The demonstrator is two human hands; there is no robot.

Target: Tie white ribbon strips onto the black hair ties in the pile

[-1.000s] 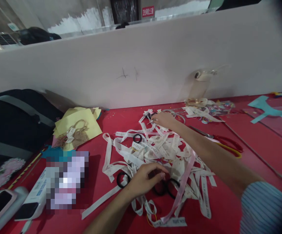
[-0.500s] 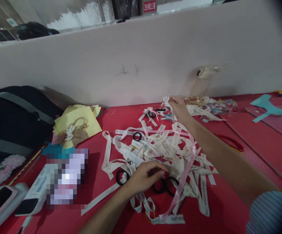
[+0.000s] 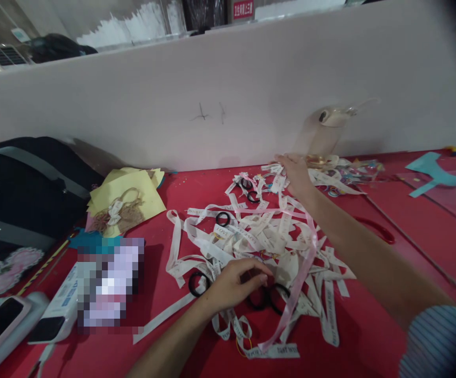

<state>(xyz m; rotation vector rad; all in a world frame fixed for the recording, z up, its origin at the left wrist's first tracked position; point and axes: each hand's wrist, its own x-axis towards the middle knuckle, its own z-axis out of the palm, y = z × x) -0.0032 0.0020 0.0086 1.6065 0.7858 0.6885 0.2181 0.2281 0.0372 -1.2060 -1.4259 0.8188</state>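
Observation:
My left hand [image 3: 238, 283] rests loosely curled on a heap of printed white ribbon pieces [image 3: 251, 236], thumb and fingertips slightly apart, with nothing visible between them. Just by its fingertips lie two black rings [image 3: 279, 299], partly covered; whether they are scissors handles or hair ties I cannot tell. At the back, my right hand [image 3: 296, 173] lies over the right side of a small cluster of ribbon bows [image 3: 277, 178], fingers apart and partly hidden. Beside it are black hair ties [image 3: 253, 197] with ribbon on them. A pink ribbon [image 3: 310, 247] crosses the heap.
A pale bottle [image 3: 324, 134] stands by the grey partition [image 3: 231, 105], near small bagged pieces [image 3: 354, 173]. To the left are a dark bag [image 3: 27, 184], yellow paper sheets [image 3: 149, 197], a white device [image 3: 57, 315] and a blurred purple item [image 3: 117, 283]. Red-handled pliers or similar [image 3: 377, 228] lie right.
My right hand has lowered and loosened from the ribbon bunch it held, which now lies on the table. A black hair tie shows beside it. My left hand is unmoved.

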